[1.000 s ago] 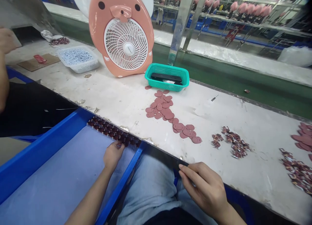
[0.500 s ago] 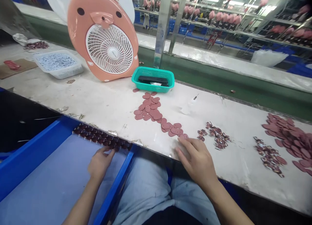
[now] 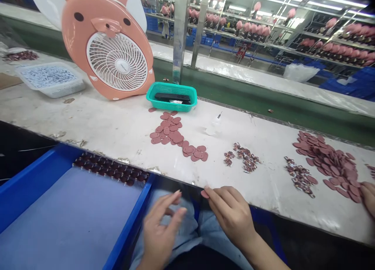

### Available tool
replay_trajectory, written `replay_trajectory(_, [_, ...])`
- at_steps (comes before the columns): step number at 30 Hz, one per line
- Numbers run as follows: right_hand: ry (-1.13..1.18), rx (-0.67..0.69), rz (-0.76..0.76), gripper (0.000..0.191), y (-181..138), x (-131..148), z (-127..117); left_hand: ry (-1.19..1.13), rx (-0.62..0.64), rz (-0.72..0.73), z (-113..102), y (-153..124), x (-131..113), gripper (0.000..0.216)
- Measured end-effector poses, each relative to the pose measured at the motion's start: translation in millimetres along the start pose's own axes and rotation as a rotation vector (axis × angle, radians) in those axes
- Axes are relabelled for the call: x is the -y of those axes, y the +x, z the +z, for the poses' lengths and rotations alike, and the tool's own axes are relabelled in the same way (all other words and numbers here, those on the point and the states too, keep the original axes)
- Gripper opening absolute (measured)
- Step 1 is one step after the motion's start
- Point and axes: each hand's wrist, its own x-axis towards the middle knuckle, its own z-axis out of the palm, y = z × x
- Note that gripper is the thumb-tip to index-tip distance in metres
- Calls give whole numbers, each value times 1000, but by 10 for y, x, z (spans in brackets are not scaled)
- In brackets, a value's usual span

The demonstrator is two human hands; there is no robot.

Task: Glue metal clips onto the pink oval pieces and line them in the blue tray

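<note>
Between the fingers of my right hand [image 3: 231, 213] is a reddish-brown oval disc [image 3: 204, 194], held at the table's front edge. My left hand [image 3: 162, 227] hovers over my lap with thumb and fingers apart and nothing between them. Beyond the hands lies a loose pile of the same oval discs [image 3: 166, 129] on the white table. Right of that pile sits a small heap of tiny dark and metallic parts [image 3: 247, 158]. A row of dark assembled pieces [image 3: 108, 169] lines the far end of the blue tray [image 3: 129, 227] at my left.
A pig-shaped fan [image 3: 117, 63] and a green basket [image 3: 171, 107] with a black object stand at the back. A white tub [image 3: 58, 88] is at left. On the right are a bigger disc pile [image 3: 328, 160], another parts heap [image 3: 299, 176] and another person's hand [image 3: 368, 198].
My left hand has left the dark pieces in the tray and moved right. My right hand has picked up a disc and drawn it toward me. Another person's hand appears at right.
</note>
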Motion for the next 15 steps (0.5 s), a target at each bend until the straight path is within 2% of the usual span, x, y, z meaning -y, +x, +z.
replay_trajectory(1, [23, -8, -25, 29, 30, 63, 15, -101, 50, -62, 107, -46, -25, 29])
replay_trajectory(3, [60, -15, -73, 30, 96, 207, 51, -205, 77, -136, 223, -82, -71, 35])
replay_trajectory(6, [92, -1, -140, 29, 220, 365, 70, -196, 19, -149, 199, -53, -142, 27])
replay_trajectory(8, [159, 58, -158, 25, 349, 323, 31, -201, -36, -190, 119, -15, -179, 29])
replay_trajectory(10, [253, 132, -76, 23, 531, 99, -29, -250, -56, -262, 35, 28, -197, 33])
replay_trajectory(11, [272, 143, 26, 27, 640, -76, -50, -292, -49, -300, -2, 50, -199, 34])
replay_trajectory(14, [121, 66, 389, 35, 998, -718, -11, -436, 7, -378, -72, 109, -204, 36])
replay_trajectory(15, [76, 67, 486, 42, 1111, -915, 40, -483, 13, -396, -80, 123, -212, 37])
